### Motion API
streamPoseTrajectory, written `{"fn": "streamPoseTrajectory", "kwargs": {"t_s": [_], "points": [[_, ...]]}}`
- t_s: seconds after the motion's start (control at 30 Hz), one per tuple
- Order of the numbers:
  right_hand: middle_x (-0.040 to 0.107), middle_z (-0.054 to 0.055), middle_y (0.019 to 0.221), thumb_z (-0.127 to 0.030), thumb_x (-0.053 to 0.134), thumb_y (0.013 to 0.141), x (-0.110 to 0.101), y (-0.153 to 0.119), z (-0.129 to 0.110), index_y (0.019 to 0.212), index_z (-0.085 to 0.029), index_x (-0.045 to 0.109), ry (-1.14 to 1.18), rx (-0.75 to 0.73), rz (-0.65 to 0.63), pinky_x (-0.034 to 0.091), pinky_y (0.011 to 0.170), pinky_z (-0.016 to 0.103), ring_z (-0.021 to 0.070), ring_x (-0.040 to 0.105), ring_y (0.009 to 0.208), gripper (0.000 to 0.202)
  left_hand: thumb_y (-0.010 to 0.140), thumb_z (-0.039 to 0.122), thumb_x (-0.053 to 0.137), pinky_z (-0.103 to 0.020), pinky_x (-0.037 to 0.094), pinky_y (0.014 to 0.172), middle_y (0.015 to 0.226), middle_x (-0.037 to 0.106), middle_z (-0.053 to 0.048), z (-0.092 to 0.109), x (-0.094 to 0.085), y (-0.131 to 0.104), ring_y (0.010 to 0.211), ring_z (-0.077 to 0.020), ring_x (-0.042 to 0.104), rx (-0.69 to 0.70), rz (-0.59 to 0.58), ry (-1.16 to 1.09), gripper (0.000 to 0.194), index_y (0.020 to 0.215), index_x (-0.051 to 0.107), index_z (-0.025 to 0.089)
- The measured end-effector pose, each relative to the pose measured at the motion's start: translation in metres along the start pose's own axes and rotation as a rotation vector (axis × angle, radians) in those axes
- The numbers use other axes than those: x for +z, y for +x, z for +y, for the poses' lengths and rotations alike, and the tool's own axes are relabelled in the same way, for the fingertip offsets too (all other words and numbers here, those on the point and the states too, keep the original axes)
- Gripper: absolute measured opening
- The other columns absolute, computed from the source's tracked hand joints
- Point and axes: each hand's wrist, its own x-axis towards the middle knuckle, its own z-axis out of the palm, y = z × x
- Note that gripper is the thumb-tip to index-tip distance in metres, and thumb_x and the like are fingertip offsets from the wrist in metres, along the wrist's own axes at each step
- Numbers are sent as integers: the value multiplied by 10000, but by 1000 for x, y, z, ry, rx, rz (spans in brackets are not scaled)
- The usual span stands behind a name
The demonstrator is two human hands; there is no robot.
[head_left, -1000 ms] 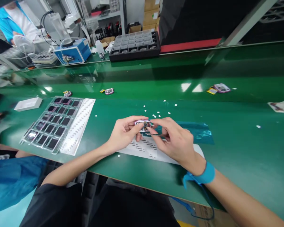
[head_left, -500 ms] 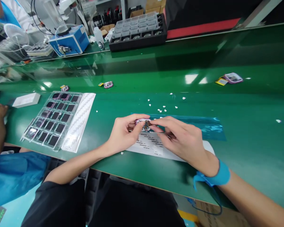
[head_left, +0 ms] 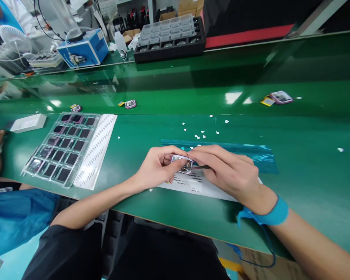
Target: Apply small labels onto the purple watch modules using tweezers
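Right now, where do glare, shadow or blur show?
In the head view, white glare marks the green bench, glints streak the blue film, a shadow lies below the right hand, the white fan looks soft, inner details of the small device are too tiny.

The green workbench (head_left: 312, 171) is being viewed from above by a single camera worn on the head, aimed forward and down. The left hand (head_left: 156, 167) and right hand (head_left: 233, 173) are being shown fairly near, around mid-view, while dark clothing (head_left: 160, 252) is being caught at the bottom edge and a blue box (head_left: 86, 48) farther off, at upper left.
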Motion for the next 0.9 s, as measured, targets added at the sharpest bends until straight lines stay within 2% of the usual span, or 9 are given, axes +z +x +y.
{"fn": "streamPoseTrajectory", "kwargs": {"t_s": [0.13, 0.2, 0.3, 0.4, 0.47, 0.53, 0.67, 0.83, 0.9], "points": [[794, 85, 1055, -11, 506, 973, -9, 1, 13, 1214, -146, 620, -179, -225, -104, 566, 606, 268, 184, 768, 874, 299, 814, 384, 804, -245, 565, 465, 499, 562, 68, 3, -1, -2, 346, -63, 490, -121, -53, -67, 255, 913, 722, 164], [796, 107, 1046, 8, 496, 962, -12, 4, 21, 1220, -109, 627, -314, -138, -72, 542, 575, 286, 195, 767, 839, 312, 814, 351, 794, -278, 630, 547, 529, 599, 57, 3, 0, -3, 359, -71, 541, -159, -77, -88, 235, 918, 718, 155], [776, 107, 1189, 33, 484, 944, -15, 7, 30, 1346, -129, 604, -450, 61, -17, 506, 531, 296, 190, 769, 855, 451, 811, 312, 793, -272, 642, 572, 623, 664, 32, 3, 1, -3, 380, -68, 582, -148, -55, -106, 224, 930, 692, 152], [763, 71, 1229, -4, 480, 979, -16, 8, 29, 1396, -170, 569, -350, -78, -162, 470, 481, 281, 161, 761, 863, 458, 818, 290, 785, -261, 631, 551, 625, 663, 41, 2, 0, -3, 385, -66, 586, -106, -23, -126, 219, 926, 645, 161], [780, 53, 1128, 16, 410, 992, -17, 9, 24, 1312, -148, 597, -285, -224, -250, 455, 463, 272, 140, 745, 810, 405, 837, 273, 757, -257, 629, 552, 574, 627, 63, 1, -1, -2, 381, -66, 580, -90, -25, -134, 200, 918, 610, 165], [782, 52, 1045, 7, 378, 1012, -18, 8, 21, 1205, -136, 628, -267, -299, -257, 455, 472, 268, 137, 735, 783, 346, 851, 253, 730, -251, 625, 549, 534, 596, 81, -1, -2, -1, 378, -66, 574, -83, -27, -135, 188, 918, 576, 171], [782, 38, 995, -43, 421, 1037, -19, 7, 20, 1129, -163, 645, -271, -313, -233, 466, 502, 251, 137, 737, 796, 271, 851, 239, 722, -239, 613, 537, 523, 601, 85, -7, -3, -1, 382, -70, 582, -62, -6, -103, 213, 917, 526, 188], [796, 39, 985, 32, 344, 992, -15, 6, 12, 1106, -156, 639, -235, -289, -249, 472, 467, 247, 131, 752, 781, 368, 846, 256, 707, -158, 493, 425, 594, 648, 46, -10, 2, -3, 431, -88, 638, -1, 44, -22, 201, 900, 526, 189], [801, 53, 977, 40, 337, 987, -11, 6, 6, 1086, -142, 643, -217, -265, -241, 487, 465, 252, 137, 758, 772, 370, 849, 263, 695, -164, 508, 433, 648, 677, 25, -10, 6, -6, 465, -102, 668, 8, 55, 6, 180, 912, 546, 184]]}}
